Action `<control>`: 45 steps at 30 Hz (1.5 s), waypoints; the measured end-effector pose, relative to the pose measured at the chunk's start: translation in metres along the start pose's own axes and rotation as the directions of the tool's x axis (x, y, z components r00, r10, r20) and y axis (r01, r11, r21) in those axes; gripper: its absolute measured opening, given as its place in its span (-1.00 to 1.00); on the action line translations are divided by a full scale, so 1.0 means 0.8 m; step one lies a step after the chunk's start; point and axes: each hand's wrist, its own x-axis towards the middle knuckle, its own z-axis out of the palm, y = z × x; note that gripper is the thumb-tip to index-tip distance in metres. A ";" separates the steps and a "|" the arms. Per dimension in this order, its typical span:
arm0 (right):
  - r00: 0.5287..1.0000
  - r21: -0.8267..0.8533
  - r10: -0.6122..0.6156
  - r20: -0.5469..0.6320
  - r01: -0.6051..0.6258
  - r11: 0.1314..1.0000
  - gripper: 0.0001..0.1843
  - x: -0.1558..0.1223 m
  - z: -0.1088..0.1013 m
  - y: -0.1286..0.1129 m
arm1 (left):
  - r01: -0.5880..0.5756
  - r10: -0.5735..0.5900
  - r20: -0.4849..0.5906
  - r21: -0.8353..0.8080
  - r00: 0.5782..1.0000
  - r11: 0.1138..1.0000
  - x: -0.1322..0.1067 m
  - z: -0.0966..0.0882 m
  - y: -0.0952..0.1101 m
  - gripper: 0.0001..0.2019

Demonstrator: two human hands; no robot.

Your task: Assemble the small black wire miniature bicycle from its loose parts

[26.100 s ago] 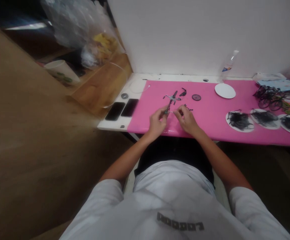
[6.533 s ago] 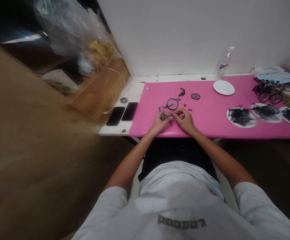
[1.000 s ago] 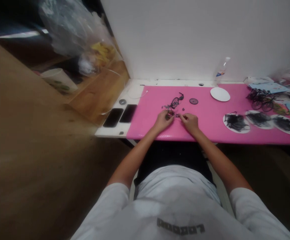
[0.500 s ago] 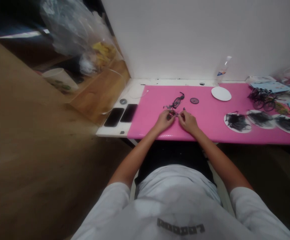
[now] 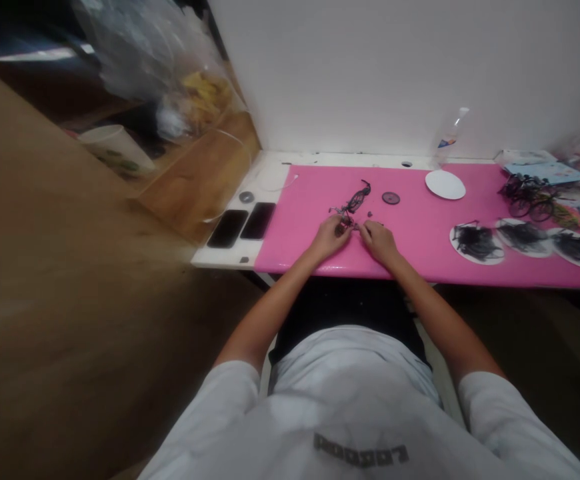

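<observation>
A small black model bicycle with one wheel fitted lies on the pink mat in front of me. My left hand is closed round its near end. My right hand is pinched right beside it, fingertips meeting the left hand's at the frame; what they hold is too small to make out. A loose black wheel and a tiny dark part lie just beyond my right hand.
Two dark phones and a small round disc lie on the white desk left of the mat. An empty white plate, a clear bottle, three plates of black parts and finished model bicycles sit to the right.
Over the last second my hands stayed together at the model, and its wheel end swung slightly farther away. Long before, the frame had no wheel on it.
</observation>
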 end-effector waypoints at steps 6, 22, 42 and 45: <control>0.997 0.086 0.051 -0.059 -0.046 0.995 -0.69 -0.003 -0.003 -0.003 | 0.002 -0.003 -0.008 -0.024 1.000 1.000 0.001 0.000 -0.001 -0.77; 0.996 0.035 0.081 -0.045 -0.079 0.996 -0.53 0.000 0.003 0.007 | -0.026 0.027 -0.038 0.020 0.999 0.999 0.002 -0.005 -0.001 -0.79; 0.998 0.107 0.050 0.025 -0.052 0.993 -0.74 -0.003 -0.003 -0.008 | -0.104 0.107 -0.038 0.069 0.994 0.992 0.002 -0.002 -0.010 -0.80; 0.998 0.085 0.051 0.040 -0.054 0.995 -0.75 -0.002 -0.004 -0.008 | -0.108 0.112 -0.037 0.093 0.993 0.990 0.002 -0.001 -0.011 -0.84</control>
